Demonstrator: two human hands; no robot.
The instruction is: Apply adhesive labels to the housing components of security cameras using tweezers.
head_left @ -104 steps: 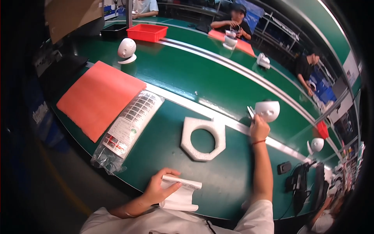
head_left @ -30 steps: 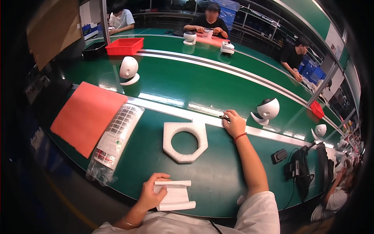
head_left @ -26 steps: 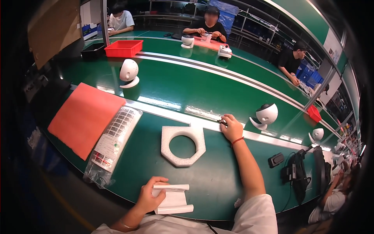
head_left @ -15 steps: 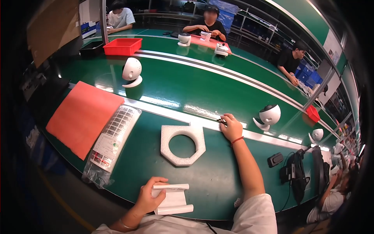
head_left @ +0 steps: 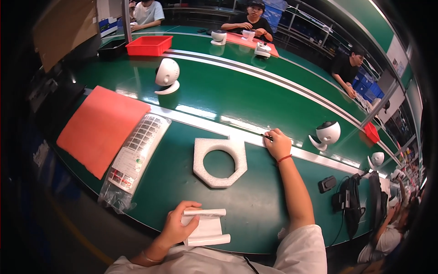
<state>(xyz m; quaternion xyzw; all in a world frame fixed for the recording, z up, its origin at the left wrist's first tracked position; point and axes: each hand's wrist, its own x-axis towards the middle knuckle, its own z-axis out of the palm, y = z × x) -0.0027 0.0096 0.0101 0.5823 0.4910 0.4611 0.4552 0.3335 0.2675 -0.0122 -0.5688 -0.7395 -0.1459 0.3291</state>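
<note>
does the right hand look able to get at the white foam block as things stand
Probably yes: the right hand is near the foam block and nothing visible stands between them, though it holds a slim dark object.

In my head view, my left hand (head_left: pixel 180 226) pinches a white sheet (head_left: pixel 207 226), curled at both ends, at the near edge of the green desk (head_left: pixel 260 205). My right hand (head_left: pixel 279 146) reaches out to the pale strip, its fingers gripping a slim dark object (head_left: pixel 267 136). I see the white foam block (head_left: pixel 199 157) lying between, its round hole showing desk; leftward, a clear-wrapped packet (head_left: pixel 140 150) sits beside an orange mat (head_left: pixel 100 130).
</note>
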